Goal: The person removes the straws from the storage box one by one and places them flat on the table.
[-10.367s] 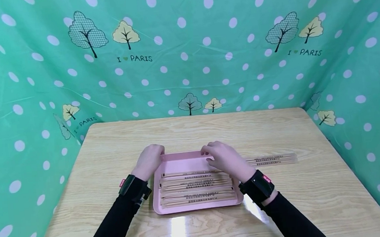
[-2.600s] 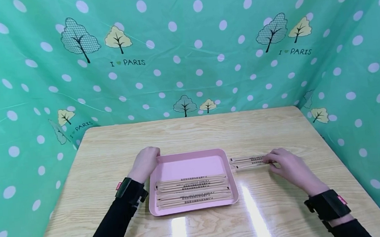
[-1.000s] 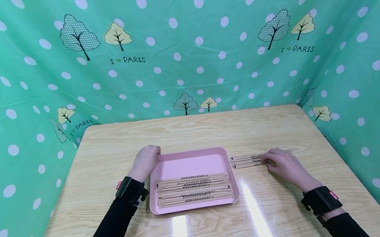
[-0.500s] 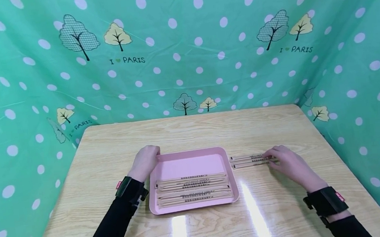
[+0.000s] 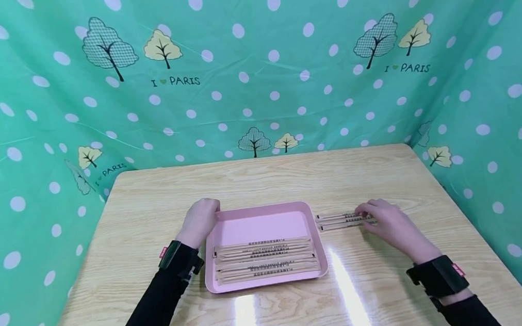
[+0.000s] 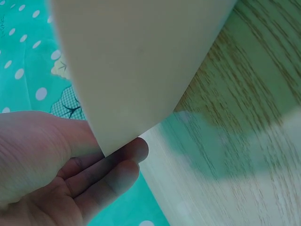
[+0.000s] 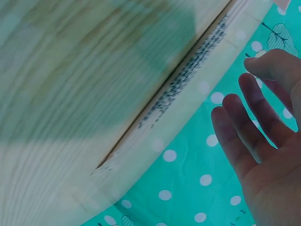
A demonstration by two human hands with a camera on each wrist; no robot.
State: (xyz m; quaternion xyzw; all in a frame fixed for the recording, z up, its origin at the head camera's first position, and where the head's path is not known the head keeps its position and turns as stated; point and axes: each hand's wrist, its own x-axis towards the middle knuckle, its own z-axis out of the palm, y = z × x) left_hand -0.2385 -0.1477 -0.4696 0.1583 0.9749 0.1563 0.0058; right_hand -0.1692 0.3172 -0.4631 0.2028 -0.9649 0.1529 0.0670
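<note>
A pink tray [image 5: 262,226] lies on the table, with several paper-wrapped straws [image 5: 267,260] side by side in its near half. At the tray's far left corner, my left hand [image 5: 199,221] holds the rim. The left wrist view shows those fingers [image 6: 113,181] against the outside of the wall; the thumb tip is hidden. Right of the tray lie a few more wrapped straws [image 5: 340,222], printed with dark lettering. Over their right part is my right hand [image 5: 389,224]; in the right wrist view its fingers [image 7: 230,136] are loosely bent, apart from the straws [image 7: 183,80].
A light wood-grain table [image 5: 152,193] carries everything. Green dotted cloth [image 5: 255,96] hangs behind it and on both sides. Bright light reflections [image 5: 349,295] fall on the table's front part.
Over ten seconds, my right hand has moved from the tray's far edge to the straws at the right. Lately it shifts slightly left and right over them. My left hand stays at the tray corner.
</note>
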